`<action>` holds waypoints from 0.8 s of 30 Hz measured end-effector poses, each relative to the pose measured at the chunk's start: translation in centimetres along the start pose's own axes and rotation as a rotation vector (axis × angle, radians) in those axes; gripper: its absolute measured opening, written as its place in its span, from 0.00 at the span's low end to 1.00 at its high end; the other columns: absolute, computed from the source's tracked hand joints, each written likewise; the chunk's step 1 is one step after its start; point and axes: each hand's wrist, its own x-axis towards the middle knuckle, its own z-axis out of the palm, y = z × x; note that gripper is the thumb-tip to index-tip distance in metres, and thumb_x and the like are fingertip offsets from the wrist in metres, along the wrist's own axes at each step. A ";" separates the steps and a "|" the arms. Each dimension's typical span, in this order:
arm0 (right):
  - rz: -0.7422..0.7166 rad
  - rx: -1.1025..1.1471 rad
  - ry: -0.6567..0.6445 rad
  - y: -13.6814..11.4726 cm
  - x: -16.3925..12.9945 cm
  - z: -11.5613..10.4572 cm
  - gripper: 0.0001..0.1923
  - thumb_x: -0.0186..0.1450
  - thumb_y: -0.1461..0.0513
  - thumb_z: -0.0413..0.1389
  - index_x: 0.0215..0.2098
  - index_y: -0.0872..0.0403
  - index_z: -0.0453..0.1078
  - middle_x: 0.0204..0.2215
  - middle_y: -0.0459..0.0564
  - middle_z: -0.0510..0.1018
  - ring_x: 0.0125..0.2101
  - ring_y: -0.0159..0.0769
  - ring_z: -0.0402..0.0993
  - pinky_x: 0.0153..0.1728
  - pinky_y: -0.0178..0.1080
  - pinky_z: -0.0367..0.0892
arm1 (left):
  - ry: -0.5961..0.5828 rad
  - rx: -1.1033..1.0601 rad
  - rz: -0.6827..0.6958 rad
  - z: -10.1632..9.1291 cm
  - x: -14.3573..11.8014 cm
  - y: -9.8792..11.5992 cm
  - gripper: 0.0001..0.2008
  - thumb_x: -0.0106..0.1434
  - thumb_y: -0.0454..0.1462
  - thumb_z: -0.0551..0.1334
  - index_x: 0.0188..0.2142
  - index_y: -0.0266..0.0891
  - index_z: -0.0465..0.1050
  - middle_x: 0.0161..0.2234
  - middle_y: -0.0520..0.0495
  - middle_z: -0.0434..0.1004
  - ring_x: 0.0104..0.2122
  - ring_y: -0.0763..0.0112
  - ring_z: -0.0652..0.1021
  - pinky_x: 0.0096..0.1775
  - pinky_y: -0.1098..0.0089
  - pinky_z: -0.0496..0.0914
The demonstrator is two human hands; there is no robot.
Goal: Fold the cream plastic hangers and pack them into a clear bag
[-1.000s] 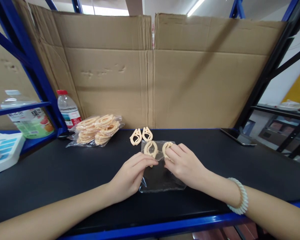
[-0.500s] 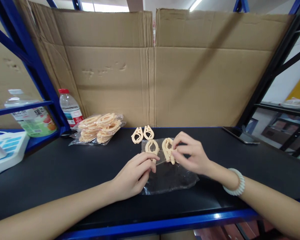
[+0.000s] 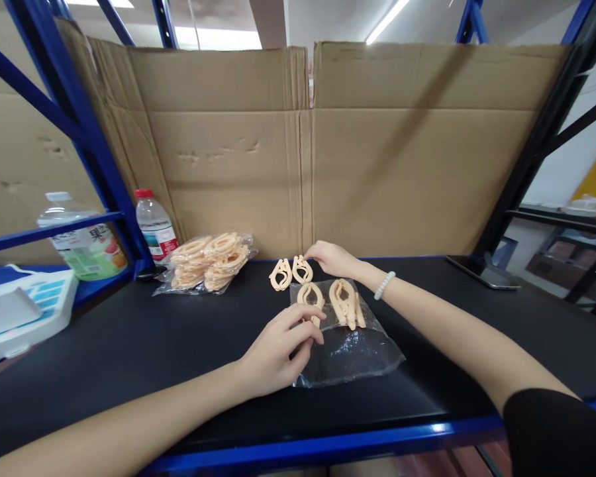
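Note:
A clear plastic bag (image 3: 352, 361) lies flat on the black tabletop in front of me. My left hand (image 3: 284, 344) is at its left side, fingers curled at the bag's edge; the exact grip is partly hidden. Beside those fingers, a beige folding hanger (image 3: 310, 292), folded up, lies with its lower end partly covered by my hand. More folded hangers (image 3: 345, 301) lie together at the bag's upper right, their lower ends under the film. Behind the bag, my right hand (image 3: 334, 258) has its fingertips closed at the upper right of a loose folded hanger (image 3: 302, 270). Another hanger (image 3: 281, 275) lies just left.
Bagged hangers (image 3: 208, 262) are piled at the back left, near a red-capped bottle (image 3: 156, 228). Farther left are a larger bottle (image 3: 87, 245) and a white device (image 3: 34, 308). A phone-like slab (image 3: 481, 271) lies back right. Cardboard (image 3: 238, 159) walls the back.
My right hand has left the hangers at the bag's right and reached back and left to a loose hanger. My left hand stays at the bag. The camera view has tilted slightly.

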 end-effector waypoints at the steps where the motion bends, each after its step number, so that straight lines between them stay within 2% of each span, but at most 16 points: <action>1: -0.027 -0.012 -0.052 0.1 0.9 0.7 0.15 0.65 0.73 0.49 0.43 0.55 0.73 0.43 0.52 0.77 0.43 0.36 0.69 0.42 0.36 0.64 | 0.009 -0.010 -0.010 0.0 0.0 0.0 0.12 0.61 0.25 0.52 0.36 0.39 0.70 0.47 0.41 0.69 0.45 0.66 0.74 0.47 0.64 0.70; 6: -0.053 -0.105 -0.235 0.5 2.8 2.8 0.18 0.63 0.75 0.50 0.47 0.57 0.71 0.47 0.58 0.73 0.45 0.39 0.68 0.43 0.38 0.64 | 0.022 -0.057 -0.056 0.1 -0.1 -0.2 0.12 0.61 0.24 0.52 0.36 0.40 0.69 0.47 0.42 0.68 0.45 0.67 0.73 0.46 0.67 0.69; 11: -0.032 -0.196 -0.288 0.9 2.0 2.5 0.21 0.62 0.75 0.49 0.51 0.58 0.67 0.48 0.61 0.70 0.45 0.43 0.67 0.42 0.41 0.64 | 0.011 -0.081 -0.050 0.0 -0.3 -0.3 0.12 0.60 0.24 0.53 0.35 0.40 0.69 0.46 0.43 0.69 0.45 0.67 0.73 0.47 0.66 0.70; 15: -0.002 -0.214 -0.336 1.7 0.7 2.0 0.17 0.60 0.74 0.53 0.47 0.60 0.67 0.43 0.62 0.73 0.41 0.43 0.69 0.39 0.40 0.63 | -0.002 -0.088 -0.044 0.0 -0.3 -0.3 0.12 0.59 0.24 0.53 0.35 0.39 0.70 0.45 0.43 0.69 0.44 0.66 0.73 0.46 0.66 0.69; 20: 0.059 -0.166 -0.339 3.0 -1.2 1.4 0.17 0.58 0.74 0.54 0.45 0.59 0.68 0.39 0.57 0.76 0.38 0.40 0.72 0.37 0.36 0.63 | -0.004 -0.099 -0.043 0.0 -0.4 -0.5 0.13 0.58 0.23 0.52 0.34 0.39 0.70 0.45 0.43 0.69 0.45 0.66 0.73 0.47 0.66 0.68; 24: 0.118 -0.129 -0.258 3.5 -3.0 0.3 0.13 0.62 0.73 0.49 0.42 0.60 0.71 0.38 0.57 0.77 0.39 0.39 0.73 0.40 0.37 0.64 | 0.001 -0.106 -0.031 0.1 -0.4 -0.6 0.12 0.59 0.23 0.52 0.33 0.38 0.70 0.43 0.43 0.70 0.44 0.67 0.73 0.46 0.66 0.68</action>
